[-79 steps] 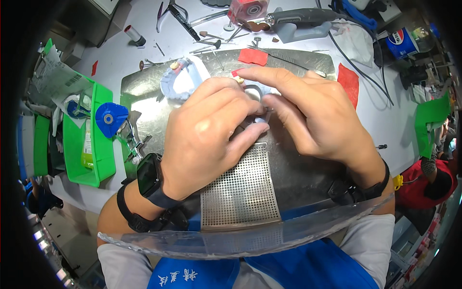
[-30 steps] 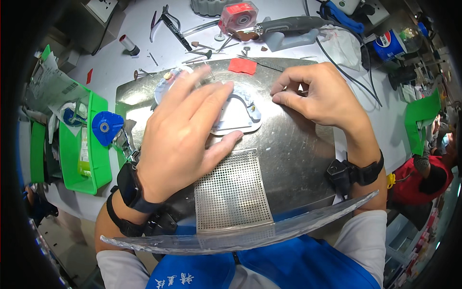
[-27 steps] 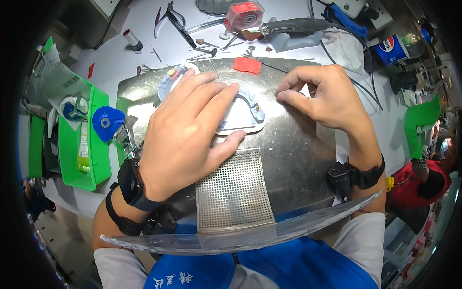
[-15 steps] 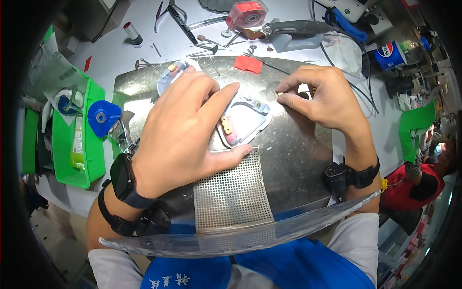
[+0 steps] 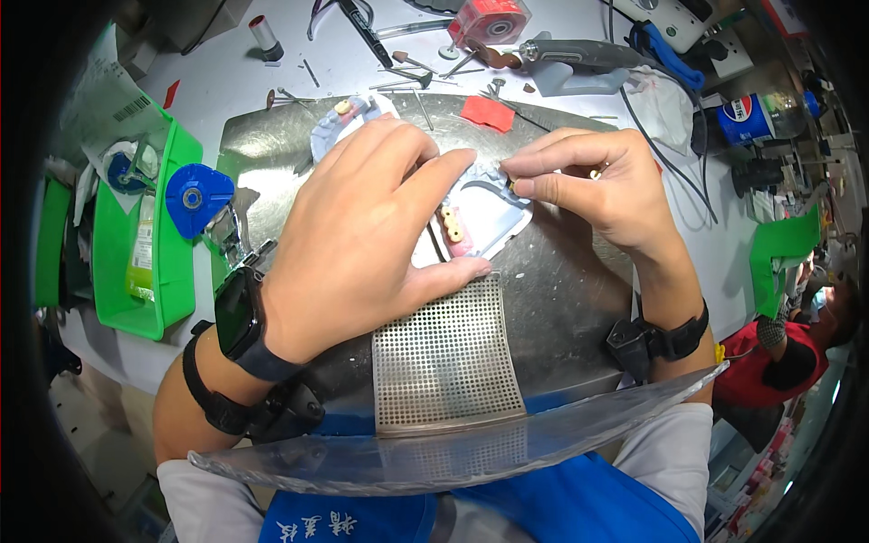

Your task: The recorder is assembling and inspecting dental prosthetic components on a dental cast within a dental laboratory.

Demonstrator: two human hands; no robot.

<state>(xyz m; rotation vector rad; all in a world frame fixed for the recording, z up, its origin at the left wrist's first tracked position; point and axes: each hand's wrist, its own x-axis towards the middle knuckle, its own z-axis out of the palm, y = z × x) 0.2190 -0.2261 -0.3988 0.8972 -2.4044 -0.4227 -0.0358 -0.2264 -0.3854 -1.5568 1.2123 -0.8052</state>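
My left hand (image 5: 344, 231) is closed around a dental model (image 5: 511, 231), index finger at its back edge and thumb at its front. The model is grey-white, with a pink gum section and joined cream teeth (image 5: 453, 224) with small dark holes. My right hand (image 5: 602, 185) pinches a tiny tooth-like piece at the model's far right; the fingertips mostly hide it, and they seem to touch the model. Another small yellowish bit shows among the right hand's other fingers. Beyond my left hand lies a second dental model (image 5: 324, 138) with a cream tooth, partly covered.
Under the hands is a metal plate (image 5: 570, 299), with a perforated metal sheet (image 5: 448, 362) nearer me. Rotary burs, red paper (image 5: 487, 113) and a grey handpiece (image 5: 579, 52) lie behind. A green bin (image 5: 172, 271) stands left, a bottle (image 5: 756, 118) right. A clear shield (image 5: 453, 452) crosses below.
My right hand has brought the small piece leftward from beside the model to its far right part. My left hand still holds the model. The whole view has shifted slightly.
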